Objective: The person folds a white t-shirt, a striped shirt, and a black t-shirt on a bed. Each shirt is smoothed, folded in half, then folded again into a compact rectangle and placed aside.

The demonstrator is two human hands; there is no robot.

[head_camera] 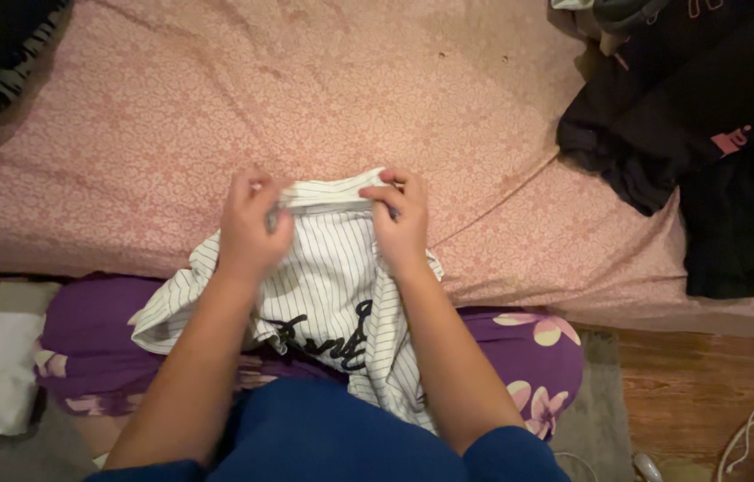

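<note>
Both sets of fingers are pinched shut on the top edge of one white pinstriped jersey (328, 277): left hand (252, 228) and right hand (402, 219) grip it side by side (dark script across its front). It drapes over the lap at the edge of a pink patterned bedsheet (172, 116). One heap of black clothes (707, 134) lies well apart, at the right.

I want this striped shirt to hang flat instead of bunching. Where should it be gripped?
Grip the pinstriped shirt along its top edge, from above, as the left hand and right hand do now. That edge is pulled straight between them; the rest hangs crumpled below.
</note>
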